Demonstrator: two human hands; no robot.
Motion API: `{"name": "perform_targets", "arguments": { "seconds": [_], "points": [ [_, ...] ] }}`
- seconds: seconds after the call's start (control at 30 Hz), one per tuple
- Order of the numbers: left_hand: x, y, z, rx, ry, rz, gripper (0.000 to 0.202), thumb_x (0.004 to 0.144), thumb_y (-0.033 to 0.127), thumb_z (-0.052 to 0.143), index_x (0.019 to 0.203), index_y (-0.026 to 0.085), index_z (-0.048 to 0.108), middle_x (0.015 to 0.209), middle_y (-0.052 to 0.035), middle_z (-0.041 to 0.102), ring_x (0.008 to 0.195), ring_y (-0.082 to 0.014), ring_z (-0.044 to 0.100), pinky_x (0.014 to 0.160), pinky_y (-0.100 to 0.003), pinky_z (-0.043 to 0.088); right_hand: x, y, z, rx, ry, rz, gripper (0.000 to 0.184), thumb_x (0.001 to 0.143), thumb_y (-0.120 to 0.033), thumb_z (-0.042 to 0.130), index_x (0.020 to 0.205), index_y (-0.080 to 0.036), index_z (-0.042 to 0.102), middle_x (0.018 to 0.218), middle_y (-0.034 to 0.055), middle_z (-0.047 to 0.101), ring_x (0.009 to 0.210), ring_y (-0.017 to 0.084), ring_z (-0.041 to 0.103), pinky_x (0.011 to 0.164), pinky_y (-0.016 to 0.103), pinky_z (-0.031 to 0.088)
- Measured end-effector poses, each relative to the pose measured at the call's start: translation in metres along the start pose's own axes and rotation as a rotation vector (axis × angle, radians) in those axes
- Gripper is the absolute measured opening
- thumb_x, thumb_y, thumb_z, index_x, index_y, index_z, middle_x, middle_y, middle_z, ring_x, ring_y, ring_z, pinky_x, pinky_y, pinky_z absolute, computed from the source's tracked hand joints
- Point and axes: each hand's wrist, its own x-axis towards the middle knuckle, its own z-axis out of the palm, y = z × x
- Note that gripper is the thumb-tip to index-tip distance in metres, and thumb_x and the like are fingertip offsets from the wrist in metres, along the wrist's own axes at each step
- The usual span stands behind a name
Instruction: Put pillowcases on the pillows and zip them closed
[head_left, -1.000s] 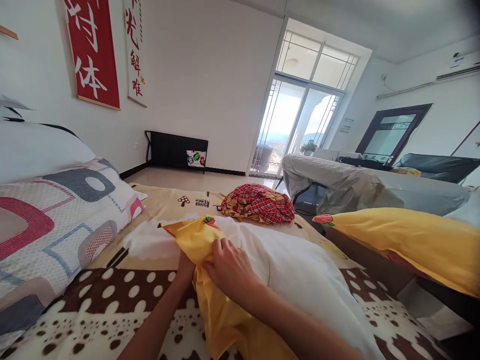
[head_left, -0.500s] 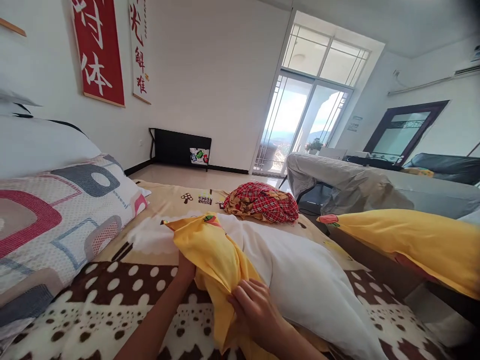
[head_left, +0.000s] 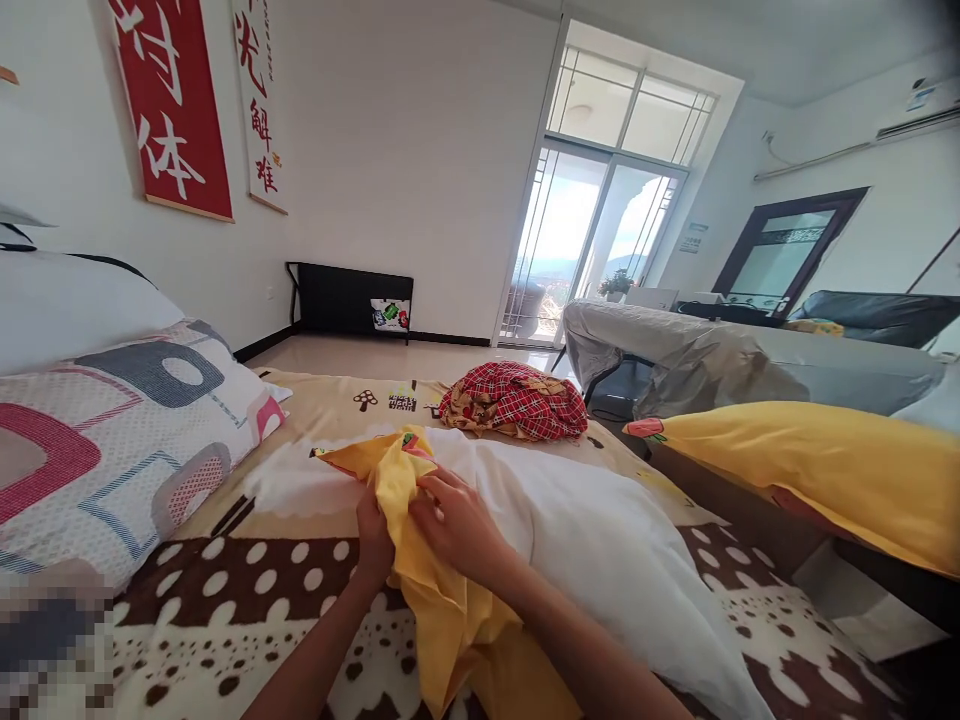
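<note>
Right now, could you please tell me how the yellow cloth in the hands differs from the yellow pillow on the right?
The yellow cloth is limp, bunched and creased, while the yellow pillow looks plump and smoother. The cloth is gathered between the left hand and right hand; neither hand touches the pillow. The cloth is near the middle of the view, the pillow at the right edge. Both are yellow with reddish and green markings.
</note>
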Motion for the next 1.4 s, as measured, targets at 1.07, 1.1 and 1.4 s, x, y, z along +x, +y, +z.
{"name": "perform_targets", "arguments": {
  "seconds": [1.07,1.1,1.4],
  "points": [
    [-0.001,0.089,-0.003,1.049,-0.356,0.251,0.033,0.084,0.048,0.044,0.07,0.02,0.053,0.059,-0.0005,0.057,0.056,-0.017,0.051,0.057,-0.027,0.033,0.009,0.026,0.027,0.31,0.067,-0.085,0.013,0.083,-0.02,0.048,0.073,-0.018,0.055,0.078,0.0029,0.057,0.071,0.013,0.049,0.066,0.026,0.039],
    [-0.002,0.09,-0.002,1.088,-0.349,0.227,0.033,0.083,0.049,0.043,0.071,0.02,0.052,0.061,-0.0016,0.059,0.057,-0.0181,0.052,0.057,-0.028,0.033,0.009,0.028,0.028,0.294,0.034,-0.123,0.013,0.084,-0.018,0.047,0.074,-0.018,0.055,0.079,0.0034,0.058,0.074,0.014,0.05,0.068,0.026,0.04],
    [0.002,0.123,-0.018,1.101,-0.334,0.012,0.034,0.071,0.053,0.041,0.065,0.021,0.051,0.071,-0.0071,0.066,0.069,-0.0235,0.057,0.065,-0.032,0.039,0.007,0.08,0.003,-0.031,-0.099,0.241,0.025,0.085,-0.028,0.054,0.107,-0.019,0.064,0.104,0.0083,0.064,0.088,0.018,0.057,0.076,0.029,0.042]
  ]
}}
